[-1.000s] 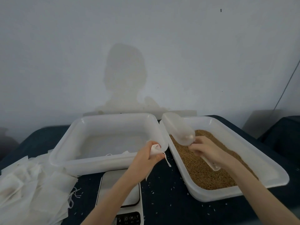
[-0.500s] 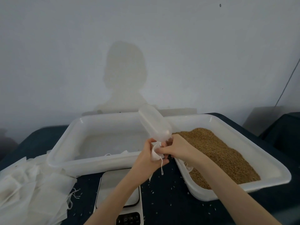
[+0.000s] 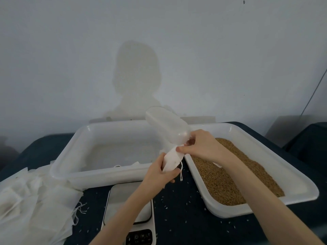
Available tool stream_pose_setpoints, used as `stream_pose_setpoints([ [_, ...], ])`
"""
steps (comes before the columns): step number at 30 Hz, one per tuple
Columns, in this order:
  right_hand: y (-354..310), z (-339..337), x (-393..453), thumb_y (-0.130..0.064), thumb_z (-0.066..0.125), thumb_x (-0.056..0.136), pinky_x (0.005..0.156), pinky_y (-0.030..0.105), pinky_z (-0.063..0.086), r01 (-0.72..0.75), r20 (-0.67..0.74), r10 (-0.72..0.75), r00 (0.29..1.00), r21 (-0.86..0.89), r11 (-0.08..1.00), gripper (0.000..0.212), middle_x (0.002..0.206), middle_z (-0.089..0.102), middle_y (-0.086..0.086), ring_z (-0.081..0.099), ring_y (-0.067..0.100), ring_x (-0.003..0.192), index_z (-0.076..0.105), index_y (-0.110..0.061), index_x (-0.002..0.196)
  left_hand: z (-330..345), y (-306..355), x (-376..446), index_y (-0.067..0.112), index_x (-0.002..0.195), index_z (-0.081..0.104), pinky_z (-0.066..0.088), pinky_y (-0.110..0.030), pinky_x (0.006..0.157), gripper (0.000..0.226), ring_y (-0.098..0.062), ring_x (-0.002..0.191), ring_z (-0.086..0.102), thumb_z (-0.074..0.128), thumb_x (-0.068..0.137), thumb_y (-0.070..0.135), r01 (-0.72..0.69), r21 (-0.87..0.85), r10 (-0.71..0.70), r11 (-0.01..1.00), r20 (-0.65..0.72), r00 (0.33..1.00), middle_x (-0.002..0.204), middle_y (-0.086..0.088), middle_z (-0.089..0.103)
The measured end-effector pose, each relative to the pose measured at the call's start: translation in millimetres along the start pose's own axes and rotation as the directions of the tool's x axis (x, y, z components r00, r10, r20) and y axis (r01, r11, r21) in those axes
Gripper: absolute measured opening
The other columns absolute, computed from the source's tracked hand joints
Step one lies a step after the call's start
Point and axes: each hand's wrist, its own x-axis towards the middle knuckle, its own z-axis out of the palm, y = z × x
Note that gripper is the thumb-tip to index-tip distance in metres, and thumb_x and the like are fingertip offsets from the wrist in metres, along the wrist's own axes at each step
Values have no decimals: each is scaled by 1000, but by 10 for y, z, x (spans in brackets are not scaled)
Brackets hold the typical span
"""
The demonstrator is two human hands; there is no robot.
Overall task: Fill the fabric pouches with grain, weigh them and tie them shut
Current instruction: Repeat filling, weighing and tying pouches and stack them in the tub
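From the head camera we see our left hand (image 3: 160, 172) gripping a white fabric pouch (image 3: 171, 160) by its lower part, fingers curled round it, with the pouch held in the air over the gap between 2 white trays. A thin drawstring (image 3: 181, 172) hangs from the pouch past the thumb. Our right hand (image 3: 200, 146) pinches the upper edge of the pouch between thumb and forefinger, and the same hand also holds a translucent plastic scoop (image 3: 167, 125), whose bowl points up and away to the left, tilted above the pouch. Part of the scoop's handle shows below our right wrist, over the grain.

The right tray (image 3: 299, 192) holds brown grain (image 3: 235, 179) heaped toward its far side. The left tray (image 3: 70, 156) sits beside it, touching or nearly so at the far corners; we can make out little inside it beyond a few pale scraps near its front wall. Just in front of the left tray stands a digital kitchen scale (image 3: 127, 200), partly hidden by our left forearm, its buttons at the lower edge of the view. A heap of flat empty pouches (image 3: 35, 202) with loose strings lies at the left on the dark blue desk (image 3: 185, 218), which is scattered with stray pale grains.
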Motion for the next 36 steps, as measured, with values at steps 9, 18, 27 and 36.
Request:
stream_pose_setpoints([
  [9, 567, -195, -122, -55, 67, 77, 52, 20, 41, -159, -145, 113, 983, -357, 920, 37, 66, 61, -5, 53, 6, 55, 56, -21, 70, -154, -111, -16, 23, 89, 54, 38, -13, 48, 15, 3, 51, 46, 68, 83, 24, -40, 117, 48, 992, -67, 997, 65, 15, 50],
  [18, 1258, -230, -314, -50, 61, 84, 70, 27, 56, -281, -47, 297, 954, -492, 824, 20, 72, 65, -9, 63, 4, 66, 57, -31, 78, -640, -426, -308, 25, 88, 54, 44, -17, 59, 14, 0, 62, 51, 67, 82, 25, 42, 282, 1, 959, -151, 989, 73, 13, 56],
  [27, 1398, -57, -345, -26, 44, 100, 63, 15, 44, -334, 55, 446, 893, -584, 740, 23, 89, 59, -9, 58, 7, 81, 58, -19, 83, -852, -629, -491, 25, 91, 61, 54, -35, 74, 17, -10, 71, 61, 70, 77, 29, 125, 221, -69, 967, -249, 966, 77, 5, 64],
  [36, 1325, -92, -389, -44, 67, 85, 76, 19, 49, -228, 217, 526, 823, -721, 654, 21, 98, 60, -12, 56, 3, 86, 53, -30, 89, -1081, -763, -650, 49, 110, 45, 40, -2, 73, 60, 8, 90, 57, 79, 61, 44, 125, 317, -83, 940, -143, 986, 99, 18, 61],
])
